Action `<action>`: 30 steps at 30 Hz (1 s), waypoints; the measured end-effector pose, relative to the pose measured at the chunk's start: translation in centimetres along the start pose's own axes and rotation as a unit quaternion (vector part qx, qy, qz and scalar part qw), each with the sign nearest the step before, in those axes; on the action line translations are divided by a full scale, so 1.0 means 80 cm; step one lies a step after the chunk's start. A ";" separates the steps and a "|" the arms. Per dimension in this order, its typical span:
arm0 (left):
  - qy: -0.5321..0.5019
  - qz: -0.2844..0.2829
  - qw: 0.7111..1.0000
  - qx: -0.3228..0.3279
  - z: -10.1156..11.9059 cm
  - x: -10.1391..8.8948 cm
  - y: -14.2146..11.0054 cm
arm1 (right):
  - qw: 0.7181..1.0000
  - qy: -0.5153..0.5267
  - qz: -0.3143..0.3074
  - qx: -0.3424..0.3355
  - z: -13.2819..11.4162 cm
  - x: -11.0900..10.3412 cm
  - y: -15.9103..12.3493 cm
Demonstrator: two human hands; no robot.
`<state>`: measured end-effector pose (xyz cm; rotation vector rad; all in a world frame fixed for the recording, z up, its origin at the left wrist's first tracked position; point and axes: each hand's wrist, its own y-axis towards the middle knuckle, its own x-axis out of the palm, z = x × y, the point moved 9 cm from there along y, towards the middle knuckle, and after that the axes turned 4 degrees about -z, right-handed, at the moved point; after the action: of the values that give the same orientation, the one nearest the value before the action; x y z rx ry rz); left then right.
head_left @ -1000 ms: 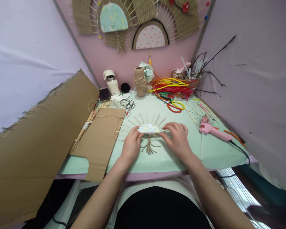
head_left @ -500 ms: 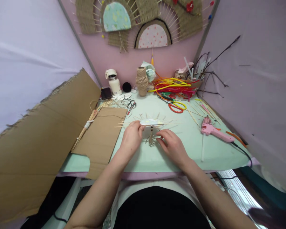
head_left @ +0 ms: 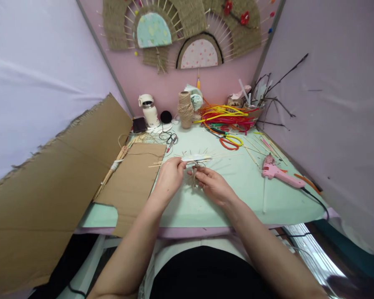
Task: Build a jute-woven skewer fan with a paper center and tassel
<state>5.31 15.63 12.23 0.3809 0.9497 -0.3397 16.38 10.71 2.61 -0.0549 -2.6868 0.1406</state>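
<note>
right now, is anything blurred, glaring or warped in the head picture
Head view: faint, soft shadows on the pale green tabletop; bright glare on the shiny strip at lower right; tassel strands at the right hand too soft to separate; likely wide-angle stretching of the left-hand cardboard.

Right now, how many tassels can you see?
3: a tan tassel at the right hand, a second tan tassel below the mint semicircle on the wall, a yellow tassel below the dotted semicircle. Others may be hidden.

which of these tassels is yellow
The yellow tassel hangs below the pink half-circle; the wall tassel to its left and the held tassel at the right hand are brown.
</note>
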 end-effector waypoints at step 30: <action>-0.226 -0.015 0.953 0.203 -0.007 0.033 -0.138 | 0.948 -0.311 -0.044 0.049 -0.024 -0.034 -0.030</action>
<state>1.51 5.85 7.90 0.6319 0.4314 -0.6252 19.65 8.35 3.40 0.1686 -3.2982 0.3073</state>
